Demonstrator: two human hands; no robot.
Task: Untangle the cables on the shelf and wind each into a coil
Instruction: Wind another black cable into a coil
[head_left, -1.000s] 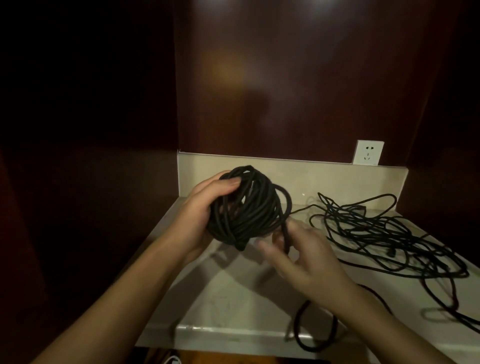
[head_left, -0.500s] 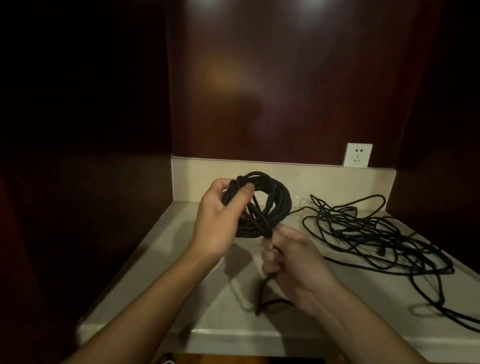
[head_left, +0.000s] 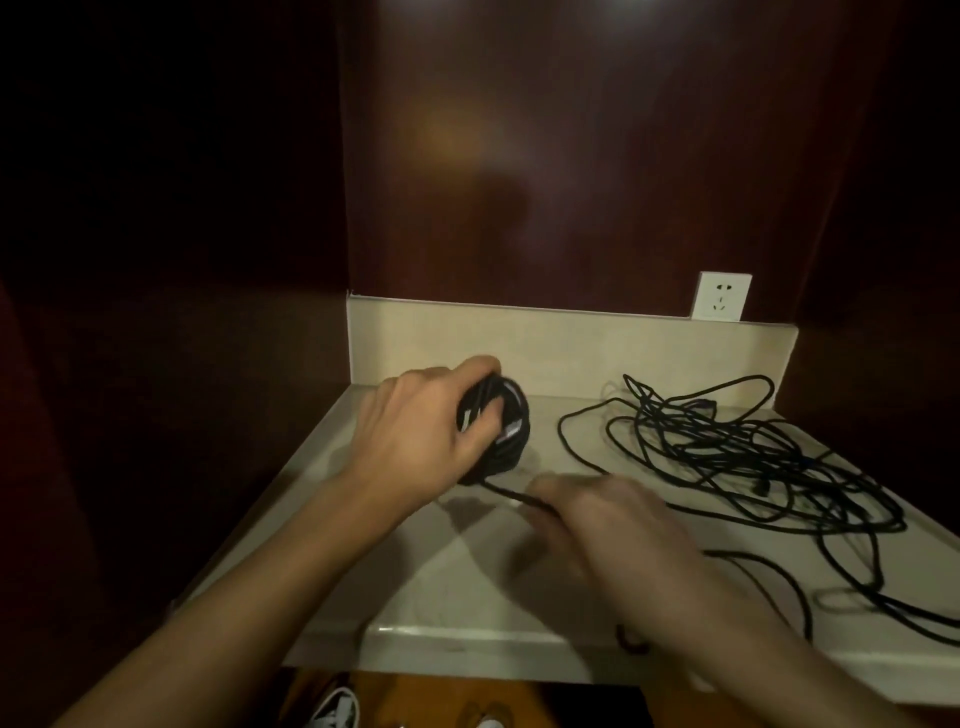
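Two hands busy: left hand (head_left: 421, 431) fingers clamped round coil (head_left: 498, 431) at shelf (head_left: 363, 519) back-left, right hand (head_left: 608, 525) blurred, fingers seemingly closed on loose strand; cannot confirm. Tangle (head_left: 737, 452) right. Cable probably light, floppy; grip coil across loops.

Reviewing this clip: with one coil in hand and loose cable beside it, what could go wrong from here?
1. The left hand grips the coil on one side only; its loops could spring loose.
2. The right hand pulls a strand whose tail hangs over the shelf edge; it might snag there.
3. The tangled cable lies close by and could get dragged in.
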